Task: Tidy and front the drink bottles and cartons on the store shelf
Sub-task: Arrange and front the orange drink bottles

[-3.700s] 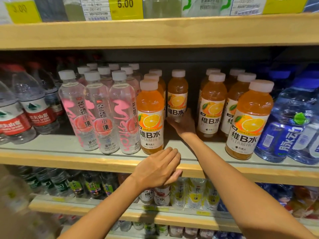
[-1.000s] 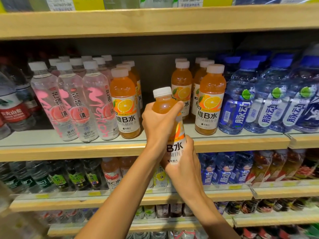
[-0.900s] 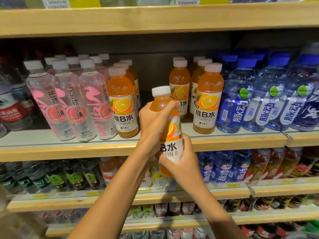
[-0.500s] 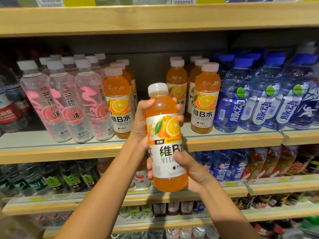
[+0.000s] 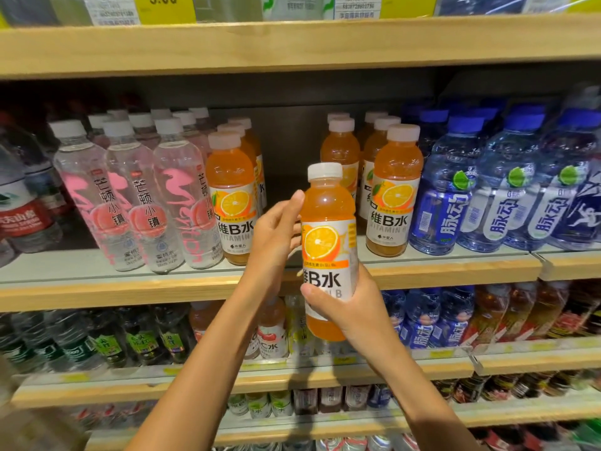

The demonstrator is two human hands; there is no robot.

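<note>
An orange vitamin drink bottle (image 5: 328, 236) with a white cap is held upright in front of the middle shelf (image 5: 130, 288), label facing me. My right hand (image 5: 351, 307) grips its lower half from the right, thumb across the label. My left hand (image 5: 276, 232) touches its upper left side with fingers fairly straight. On the shelf, one row of the same orange bottles (image 5: 231, 196) stands to the left and two rows (image 5: 395, 190) to the right, with a dark gap behind the held bottle.
Clear bottles with pink labels (image 5: 136, 196) fill the shelf to the left, blue-capped bottles (image 5: 494, 183) to the right. Red-labelled water bottles (image 5: 22, 206) stand at far left. A shelf board (image 5: 292, 43) with price tags runs above; lower shelves (image 5: 422, 366) hold more drinks.
The orange bottle went from the back of the shelf into both hands, out in front. In the last half second it turned, its label now more to the right, and my left hand loosened.
</note>
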